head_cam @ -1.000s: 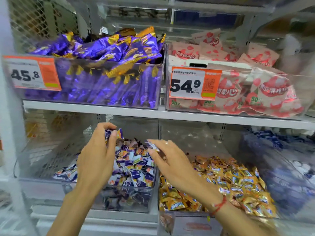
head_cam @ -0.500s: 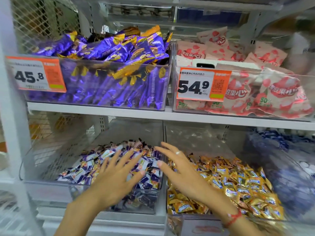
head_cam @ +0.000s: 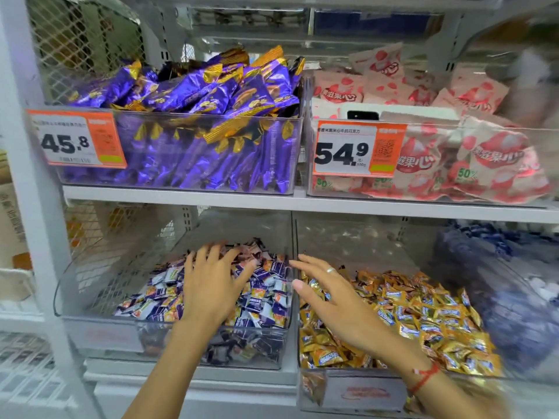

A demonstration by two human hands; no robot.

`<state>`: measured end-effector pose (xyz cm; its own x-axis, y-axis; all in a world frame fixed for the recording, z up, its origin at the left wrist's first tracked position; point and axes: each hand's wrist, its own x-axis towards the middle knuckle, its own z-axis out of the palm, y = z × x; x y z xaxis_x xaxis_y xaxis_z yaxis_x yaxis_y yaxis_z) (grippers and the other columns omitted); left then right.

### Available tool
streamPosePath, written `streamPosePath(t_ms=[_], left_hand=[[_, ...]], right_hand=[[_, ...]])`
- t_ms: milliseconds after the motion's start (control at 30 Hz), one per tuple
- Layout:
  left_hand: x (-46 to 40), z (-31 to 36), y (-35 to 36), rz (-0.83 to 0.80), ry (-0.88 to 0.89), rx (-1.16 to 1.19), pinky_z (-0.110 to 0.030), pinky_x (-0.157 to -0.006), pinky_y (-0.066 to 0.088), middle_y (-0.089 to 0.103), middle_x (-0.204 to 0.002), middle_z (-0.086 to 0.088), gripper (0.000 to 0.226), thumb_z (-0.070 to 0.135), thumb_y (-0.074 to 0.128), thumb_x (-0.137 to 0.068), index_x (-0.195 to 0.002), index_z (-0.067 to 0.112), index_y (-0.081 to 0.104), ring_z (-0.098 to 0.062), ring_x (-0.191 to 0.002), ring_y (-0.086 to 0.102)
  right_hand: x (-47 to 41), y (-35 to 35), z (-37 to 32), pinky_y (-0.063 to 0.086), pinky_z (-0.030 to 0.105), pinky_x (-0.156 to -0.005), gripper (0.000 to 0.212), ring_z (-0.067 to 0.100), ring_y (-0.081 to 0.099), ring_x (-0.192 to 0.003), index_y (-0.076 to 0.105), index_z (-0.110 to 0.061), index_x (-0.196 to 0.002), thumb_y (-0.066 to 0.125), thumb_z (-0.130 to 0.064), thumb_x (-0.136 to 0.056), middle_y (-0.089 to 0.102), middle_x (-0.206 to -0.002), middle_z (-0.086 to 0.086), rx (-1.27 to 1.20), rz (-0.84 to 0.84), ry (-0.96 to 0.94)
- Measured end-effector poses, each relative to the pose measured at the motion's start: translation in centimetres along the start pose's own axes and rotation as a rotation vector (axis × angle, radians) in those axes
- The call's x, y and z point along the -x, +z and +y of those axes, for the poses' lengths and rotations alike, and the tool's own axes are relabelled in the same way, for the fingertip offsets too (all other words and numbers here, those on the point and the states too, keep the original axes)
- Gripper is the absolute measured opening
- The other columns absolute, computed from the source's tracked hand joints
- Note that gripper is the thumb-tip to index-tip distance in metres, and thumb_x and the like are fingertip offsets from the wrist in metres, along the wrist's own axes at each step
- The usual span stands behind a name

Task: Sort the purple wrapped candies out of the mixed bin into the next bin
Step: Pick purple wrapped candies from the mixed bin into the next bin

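both hands [head_cam: 211,285] [head_cam: 335,300] — flat, fingers spread

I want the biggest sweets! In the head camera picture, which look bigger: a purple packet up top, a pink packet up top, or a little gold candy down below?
1. Pink packet, largest.
2. Purple packet, a little smaller; overlapping hides parts of both, so this gap is unsure.
3. Gold candy, clearly smallest, though nearest the camera.

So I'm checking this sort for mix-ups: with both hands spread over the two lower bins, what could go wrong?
The left hand spreads flat over the purple candies, piled near the bin's rim; some could spill. The right hand hovers above the gold candies and might grab the wrong colour.
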<state>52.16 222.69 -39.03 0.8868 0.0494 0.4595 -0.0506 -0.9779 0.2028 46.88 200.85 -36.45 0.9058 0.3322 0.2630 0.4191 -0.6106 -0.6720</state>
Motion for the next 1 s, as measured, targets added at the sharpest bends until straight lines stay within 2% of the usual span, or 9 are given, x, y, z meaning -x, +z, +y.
streamPosePath(t_ms=[133,200,300,467,533,733,833,900,1000], left_hand=[[2.1,4.2,-2.3,0.247,0.074,0.446,-0.026,-0.084,0.040,0.061,-0.116,0.015,0.028,0.042,0.045,-0.098,-0.114,0.029,0.064,-0.008,-0.107,0.052],[3.0,6.5,-2.9,0.200,0.120,0.580,-0.019,-0.081,0.036,0.054,-0.112,0.027,0.027,0.049,0.042,-0.096,-0.113,0.037,0.059,0.003,-0.105,0.047],[3.6,8.4,-1.8,0.043,0.199,0.652,-0.012,-0.094,0.031,0.042,-0.118,0.038,0.038,0.060,0.034,-0.091,-0.119,0.044,0.053,0.015,-0.113,0.036],[3.4,8.3,-0.6,-0.005,0.173,0.690,0.005,-0.091,0.018,0.041,-0.123,0.039,0.059,0.061,0.017,-0.085,-0.121,0.040,0.058,0.020,-0.116,0.032],[3.1,8.0,-0.9,-0.028,0.184,0.607,0.003,-0.091,0.018,0.039,-0.132,0.035,0.061,0.063,0.015,-0.084,-0.129,0.042,0.051,0.017,-0.121,0.030],[3.1,8.2,-2.2,-0.130,0.095,0.484,-0.022,-0.104,0.033,0.031,-0.152,0.019,0.053,0.047,0.033,-0.097,-0.148,0.036,0.029,-0.003,-0.136,0.035],[3.0,8.3,-2.2,-0.124,0.095,0.472,-0.024,-0.099,0.037,0.036,-0.150,0.017,0.058,0.050,0.029,-0.091,-0.147,0.034,0.033,-0.006,-0.131,0.042],[2.9,8.4,-2.2,-0.129,0.095,0.464,-0.025,-0.098,0.039,0.037,-0.150,0.017,0.058,0.051,0.030,-0.091,-0.146,0.034,0.035,-0.007,-0.130,0.043],[3.1,8.4,-2.2,-0.135,0.087,0.458,-0.027,-0.098,0.038,0.036,-0.151,0.016,0.051,0.043,0.040,-0.097,-0.146,0.033,0.034,-0.009,-0.131,0.042]], right_hand=[[1.4,-1.2,2.4,0.041,0.017,-0.097,0.024,-0.013,0.049,-0.113,0.059,-0.042,-0.119,0.048,-0.041,-0.097,0.056,-0.120,-0.030,0.081,0.127,0.009],[1.5,-2.9,4.4,0.046,0.017,-0.087,0.018,-0.012,0.057,-0.101,0.067,-0.041,-0.105,0.056,-0.030,-0.095,0.064,-0.106,-0.029,0.151,0.151,0.059],[0.2,-5.9,7.7,0.045,0.011,-0.073,0.018,-0.009,0.063,-0.086,0.072,-0.033,-0.098,0.060,-0.020,-0.094,0.068,-0.096,-0.023,0.180,0.134,0.200],[-4.9,-7.5,10.9,0.037,0.022,-0.097,0.032,0.021,0.051,-0.126,0.058,-0.010,-0.129,0.042,-0.017,-0.102,0.057,-0.133,0.002,0.202,-0.147,0.432],[-6.7,-6.4,11.2,0.039,0.032,-0.102,0.038,0.031,0.048,-0.129,0.051,-0.001,-0.134,0.034,-0.018,-0.105,0.051,-0.140,0.015,0.223,-0.204,0.489],[-8.9,-2.1,10.7,0.046,0.035,-0.103,0.043,0.019,0.058,-0.111,0.052,-0.018,-0.128,0.049,-0.045,-0.095,0.061,-0.127,0.002,0.060,-0.269,0.458],[-6.9,-2.9,8.8,0.040,0.022,-0.100,0.030,0.015,0.050,-0.116,0.046,-0.029,-0.130,0.046,-0.033,-0.101,0.054,-0.134,-0.003,-0.023,-0.314,0.407],[-5.1,-4.1,8.3,0.037,0.032,-0.107,0.031,0.026,0.046,-0.128,0.047,-0.033,-0.133,0.042,-0.028,-0.103,0.046,-0.144,0.008,0.001,-0.347,0.335],[-1.9,-5.4,7.5,0.032,0.027,-0.106,0.030,0.017,0.045,-0.125,0.048,-0.031,-0.132,0.036,-0.029,-0.105,0.047,-0.135,-0.006,0.156,-0.434,0.157]])
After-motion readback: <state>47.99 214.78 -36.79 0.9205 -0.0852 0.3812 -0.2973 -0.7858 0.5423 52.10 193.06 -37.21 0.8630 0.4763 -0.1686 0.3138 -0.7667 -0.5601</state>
